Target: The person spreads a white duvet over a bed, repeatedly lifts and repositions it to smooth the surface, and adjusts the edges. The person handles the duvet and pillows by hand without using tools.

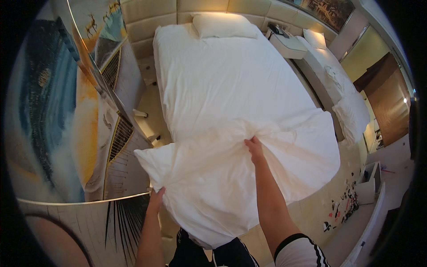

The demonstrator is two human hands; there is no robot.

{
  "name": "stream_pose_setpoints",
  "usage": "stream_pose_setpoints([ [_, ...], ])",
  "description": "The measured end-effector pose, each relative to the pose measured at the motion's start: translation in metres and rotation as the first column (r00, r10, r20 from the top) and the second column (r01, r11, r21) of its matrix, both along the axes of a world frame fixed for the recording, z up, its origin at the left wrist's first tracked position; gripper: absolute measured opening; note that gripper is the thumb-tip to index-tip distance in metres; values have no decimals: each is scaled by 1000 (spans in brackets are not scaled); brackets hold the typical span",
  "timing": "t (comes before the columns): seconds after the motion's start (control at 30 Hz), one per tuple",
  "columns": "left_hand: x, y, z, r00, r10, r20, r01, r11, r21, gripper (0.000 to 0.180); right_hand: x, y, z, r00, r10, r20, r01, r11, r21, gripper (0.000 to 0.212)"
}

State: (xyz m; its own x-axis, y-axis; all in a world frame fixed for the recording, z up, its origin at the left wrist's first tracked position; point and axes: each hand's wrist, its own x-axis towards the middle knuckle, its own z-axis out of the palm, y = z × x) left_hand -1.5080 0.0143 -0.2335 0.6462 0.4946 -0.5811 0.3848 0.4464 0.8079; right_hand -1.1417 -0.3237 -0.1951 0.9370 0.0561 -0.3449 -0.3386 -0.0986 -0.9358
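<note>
A white duvet [209,191] lies across the foot of the bed [213,75] and hangs toward my legs. My right hand [254,149] is closed on the cloth near its middle, and creases fan out from the fingers. Lower down on the left, my left hand [156,198] pinches the duvet's side edge, close to a corner that sticks out. Farther up, the bed's white cover lies mostly flat with light wrinkles. One white pillow [224,26] rests at the head end.
At the far right of the bed stands a white nightstand [288,46] with a dark telephone. Beyond it is a second bed [327,75] with rumpled white bedding. A painted wall panel [49,111] rises close on my left. Small dark and red items [342,207] lie at the lower right.
</note>
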Motion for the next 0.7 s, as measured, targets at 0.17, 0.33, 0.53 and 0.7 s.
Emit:
stream_pose_setpoints([
  [0.17,11,-28,-48,997,-77,28,82,922,-379,66,-72,36,-93,936,335,-111,-322,680,-659,66],
  [0.33,-25,-95,-41,987,-138,-77,116,963,-242,66,-181,10,-73,846,531,41,-236,443,-865,53],
  [0.53,-59,-176,-16,962,-159,-221,108,968,-224,69,-276,-53,-5,890,455,0,-70,138,-988,46],
  [0.7,-77,-226,-6,925,-254,-283,278,959,46,74,-324,-113,-11,944,-193,269,318,305,-898,52],
])
